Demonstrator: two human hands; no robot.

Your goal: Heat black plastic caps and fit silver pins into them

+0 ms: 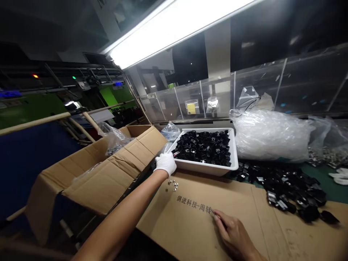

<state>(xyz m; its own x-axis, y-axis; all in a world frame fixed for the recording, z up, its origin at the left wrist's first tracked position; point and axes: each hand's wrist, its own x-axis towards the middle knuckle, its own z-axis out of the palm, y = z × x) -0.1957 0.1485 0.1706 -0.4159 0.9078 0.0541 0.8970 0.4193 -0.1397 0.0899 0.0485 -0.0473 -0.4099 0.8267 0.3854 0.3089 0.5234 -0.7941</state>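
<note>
Seemingly partway: white tray filled, black parts loose at right. Right fingers clamp 1 slim tool; left fingers (gloved) unclear.

A lit lamp spans the upper area, above a transparent partition. A yellow label is visible at the partition. A large, filled plastic bag rests near its base, at right. At left, an open carton contains a clear bag. A blue panel hangs below a beige rail. Red and green indicator lights are illuminated in the background.
</note>
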